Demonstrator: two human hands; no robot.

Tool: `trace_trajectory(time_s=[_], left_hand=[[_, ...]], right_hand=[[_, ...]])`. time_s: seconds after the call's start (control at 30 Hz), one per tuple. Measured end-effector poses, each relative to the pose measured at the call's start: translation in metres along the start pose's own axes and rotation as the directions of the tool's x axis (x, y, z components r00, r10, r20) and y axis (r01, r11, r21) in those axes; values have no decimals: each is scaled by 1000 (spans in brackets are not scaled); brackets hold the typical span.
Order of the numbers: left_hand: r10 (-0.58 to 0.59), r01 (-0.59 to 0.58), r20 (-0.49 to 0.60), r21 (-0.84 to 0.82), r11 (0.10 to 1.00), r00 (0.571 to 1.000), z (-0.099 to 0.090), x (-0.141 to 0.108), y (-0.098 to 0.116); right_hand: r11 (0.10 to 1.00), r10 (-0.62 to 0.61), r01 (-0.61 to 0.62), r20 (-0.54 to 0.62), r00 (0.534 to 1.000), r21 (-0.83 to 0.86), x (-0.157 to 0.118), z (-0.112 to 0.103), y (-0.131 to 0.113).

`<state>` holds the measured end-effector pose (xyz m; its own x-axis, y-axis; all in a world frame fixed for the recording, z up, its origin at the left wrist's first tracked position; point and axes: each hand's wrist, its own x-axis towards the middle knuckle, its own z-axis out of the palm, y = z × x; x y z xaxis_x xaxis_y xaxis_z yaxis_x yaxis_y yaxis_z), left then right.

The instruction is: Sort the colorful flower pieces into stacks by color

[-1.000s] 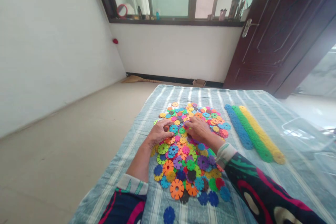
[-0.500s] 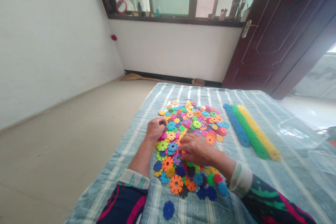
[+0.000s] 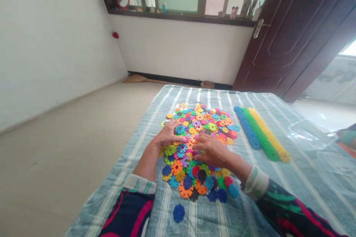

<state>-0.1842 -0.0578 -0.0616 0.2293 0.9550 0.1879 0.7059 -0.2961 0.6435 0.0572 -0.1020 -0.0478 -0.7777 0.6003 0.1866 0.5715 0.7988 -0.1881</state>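
Note:
A loose pile of notched plastic discs (image 3: 213, 127) in many colours covers the middle of the cloth. My left hand (image 3: 167, 134) reaches over the left side of the pile, thumb and fingers spread around a blue disc (image 3: 180, 129). From the right, my right hand (image 3: 211, 150) rests on the middle of the pile with its fingers apart and slightly bent, and hides the discs beneath it. No disc shows in either hand. Close to the front edge of the pile, one dark blue disc (image 3: 178, 213) lies by itself.
Three long rows of overlapping discs, blue (image 3: 247, 127), green (image 3: 260, 135) and yellow (image 3: 269, 135), lie right of the pile on the striped cloth (image 3: 133, 177). Clear plastic containers (image 3: 313, 135) stand farther right. A dark red door (image 3: 278, 44) is behind.
My left hand has opened from a curled shape and moved right over the discs. My right hand stays over the middle. A dark blue disc now lies on the front orange disc.

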Motion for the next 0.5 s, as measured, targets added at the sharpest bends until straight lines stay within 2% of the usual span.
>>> trace_trajectory(time_s=[0.03,0.1,0.2,0.3,0.37,0.43,0.5], left_hand=[[-5,4,27,40,999,1000,0,0,1],[-18,13,61,90,996,998,1,0,2],[-6,2,41,92,996,999,3,1,-1],[-7,8,-15,64,998,1000,3,3,-7],[-13,15,-47,38,999,999,4,3,-11],[-19,19,-80,5,1000,997,4,3,-14],[-38,35,-115,-25,999,993,5,3,-16]], right_hand=[[999,-40,40,11,999,3,-1,2,-3],[999,-46,46,19,999,-22,3,7,-2],[990,95,-96,-10,995,-101,14,8,17],[954,253,-264,-88,963,-142,19,4,39],[942,298,-314,-136,945,-118,15,0,44],[957,273,-284,-143,951,-62,6,-2,37],[985,170,-172,-110,979,-1,-4,-2,21]])
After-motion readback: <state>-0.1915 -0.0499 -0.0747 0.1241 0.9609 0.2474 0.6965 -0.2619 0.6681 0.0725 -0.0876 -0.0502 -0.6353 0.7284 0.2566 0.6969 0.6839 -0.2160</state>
